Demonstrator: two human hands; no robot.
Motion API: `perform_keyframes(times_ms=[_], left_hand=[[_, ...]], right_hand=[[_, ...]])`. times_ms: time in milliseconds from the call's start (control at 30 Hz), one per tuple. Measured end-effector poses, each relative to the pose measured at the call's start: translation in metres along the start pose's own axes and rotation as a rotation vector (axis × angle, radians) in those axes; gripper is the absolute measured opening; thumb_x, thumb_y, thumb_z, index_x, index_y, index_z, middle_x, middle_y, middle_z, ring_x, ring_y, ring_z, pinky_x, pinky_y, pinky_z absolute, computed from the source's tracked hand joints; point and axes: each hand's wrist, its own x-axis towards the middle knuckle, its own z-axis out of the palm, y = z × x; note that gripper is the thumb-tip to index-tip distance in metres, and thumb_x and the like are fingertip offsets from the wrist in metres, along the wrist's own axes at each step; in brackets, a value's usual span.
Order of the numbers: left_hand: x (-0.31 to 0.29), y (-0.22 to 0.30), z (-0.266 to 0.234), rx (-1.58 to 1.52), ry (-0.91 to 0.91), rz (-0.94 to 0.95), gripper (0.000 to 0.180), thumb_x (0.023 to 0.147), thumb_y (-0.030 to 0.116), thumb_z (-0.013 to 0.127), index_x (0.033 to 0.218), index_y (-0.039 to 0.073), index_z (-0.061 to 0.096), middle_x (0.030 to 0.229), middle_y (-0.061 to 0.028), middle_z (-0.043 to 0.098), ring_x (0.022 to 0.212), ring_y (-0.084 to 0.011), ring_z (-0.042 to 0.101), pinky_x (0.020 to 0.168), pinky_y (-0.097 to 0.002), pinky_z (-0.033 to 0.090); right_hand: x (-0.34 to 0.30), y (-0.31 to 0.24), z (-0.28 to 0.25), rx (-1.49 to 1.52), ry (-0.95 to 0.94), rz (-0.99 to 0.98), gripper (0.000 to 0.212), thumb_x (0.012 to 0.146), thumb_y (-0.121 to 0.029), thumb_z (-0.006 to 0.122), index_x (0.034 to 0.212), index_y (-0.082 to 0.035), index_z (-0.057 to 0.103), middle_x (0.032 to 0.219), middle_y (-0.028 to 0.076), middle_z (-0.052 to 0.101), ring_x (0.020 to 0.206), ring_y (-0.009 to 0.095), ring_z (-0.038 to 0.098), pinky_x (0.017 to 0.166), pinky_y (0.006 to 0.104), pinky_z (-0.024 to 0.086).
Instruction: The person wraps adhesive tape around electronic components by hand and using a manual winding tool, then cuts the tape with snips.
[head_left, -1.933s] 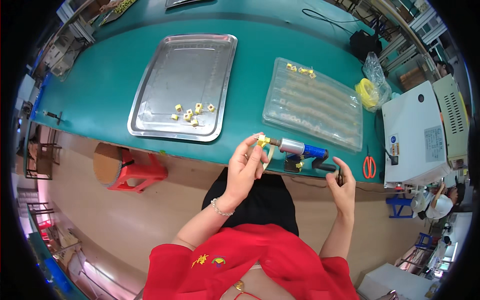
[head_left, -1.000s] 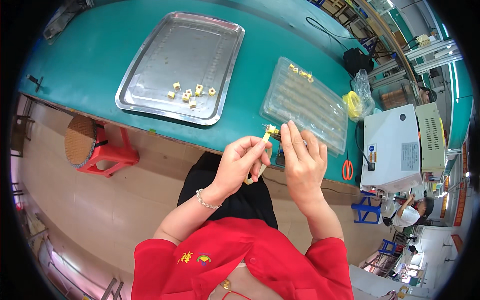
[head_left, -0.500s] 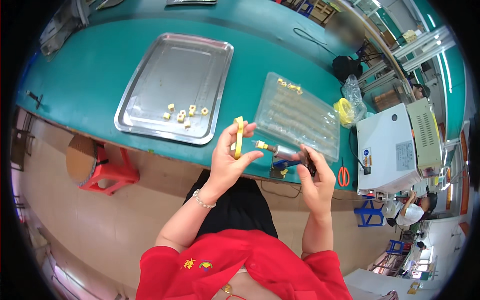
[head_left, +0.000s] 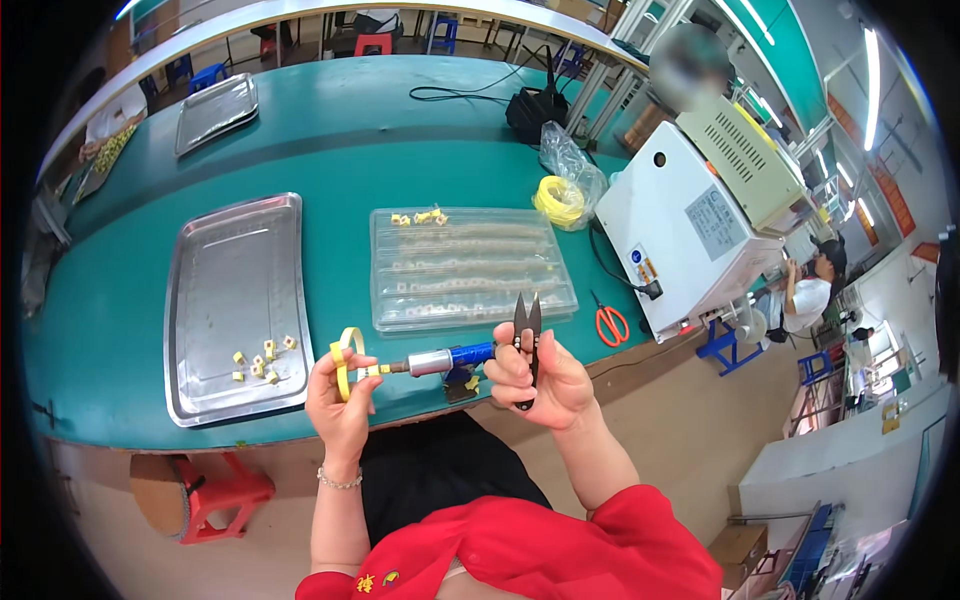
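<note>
My left hand (head_left: pixel 343 402) is closed on a roll of yellow tape (head_left: pixel 341 372), its fingertips at a small yellow-wrapped piece (head_left: pixel 377 370). That piece sits on the tip of a motor-like tool (head_left: pixel 430 362) with a silver barrel and blue body, lying level at the bench's near edge. Whether the fingers touch the piece, I cannot tell. In my right hand (head_left: pixel 545 385) is a pair of black thread snips (head_left: pixel 527 335), blades upward and apart, right of the blue body. Beneath the tool is a dark stand (head_left: pixel 461 385) with yellow scraps.
A metal tray (head_left: pixel 240 300) at left holds several small yellow-and-white pieces (head_left: pixel 265 362). Beyond my hands lies a clear plastic box (head_left: pixel 470 240) with more pieces on its lid. Orange-handled scissors (head_left: pixel 611 322), a yellow coil (head_left: pixel 560 202) and a white machine (head_left: pixel 680 225) stand to the right.
My left hand has brought the tape roll to the piece on the tool's tip. My right hand has turned the snips blades-up. The whole view has shifted, showing more of the far bench.
</note>
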Motion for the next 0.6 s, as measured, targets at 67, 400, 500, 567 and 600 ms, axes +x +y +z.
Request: perform_keyframes(times_ms=[67,400,500,567,600], left_hand=[[0.001,-0.001,-0.013,0.017,0.153,0.046,0.037,0.079,-0.009,0.058,0.112,0.005,0.049,0.095,-0.0072,0.06,0.059,-0.0049,0.052,0.041,-0.0145,0.038],[0.068,0.054,-0.13,0.812,0.326,0.184,0.039,0.083,-0.001,0.059,0.119,-0.002,0.046,0.116,-0.0125,0.056,0.111,-0.0192,0.053,0.091,-0.0283,0.041],[0.072,0.053,-0.137,1.028,0.352,0.212,0.037,0.084,-0.001,0.057,0.12,-0.002,0.046,0.117,-0.0117,0.056,0.11,-0.0201,0.054,0.091,-0.0293,0.042],[0.069,0.054,-0.108,0.869,0.444,0.268,0.037,0.082,-0.005,0.056,0.119,-0.004,0.046,0.115,-0.012,0.058,0.103,-0.0196,0.056,0.086,-0.0297,0.045],[0.064,0.055,-0.096,0.866,0.4,0.287,0.035,0.084,-0.005,0.055,0.118,-0.004,0.047,0.116,-0.0115,0.057,0.098,-0.0181,0.057,0.085,-0.0298,0.046]], right_hand=[[-0.001,-0.002,-0.001,0.027,-0.014,-0.011,0.045,0.094,-0.033,0.042,0.125,0.0,0.043,0.079,0.003,0.048,0.069,0.01,0.034,0.056,0.0203,0.033],[0.012,-0.051,-0.041,-0.342,0.132,-0.102,0.037,0.087,-0.02,0.057,0.116,0.002,0.05,0.081,0.006,0.055,0.067,0.01,0.037,0.051,0.0195,0.029],[0.05,-0.069,-0.055,-0.836,0.441,-0.06,0.029,0.081,-0.007,0.062,0.108,0.003,0.055,0.076,0.005,0.06,0.057,0.005,0.04,0.047,0.0193,0.028],[0.081,-0.081,-0.079,-1.243,0.543,-0.201,0.019,0.076,-0.007,0.067,0.092,0.002,0.061,0.072,0.003,0.061,0.056,0.005,0.047,0.051,0.0208,0.037],[0.096,-0.087,-0.101,-1.44,0.532,-0.28,0.017,0.074,-0.009,0.069,0.087,0.002,0.063,0.072,0.003,0.061,0.059,0.007,0.05,0.053,0.0219,0.04]])
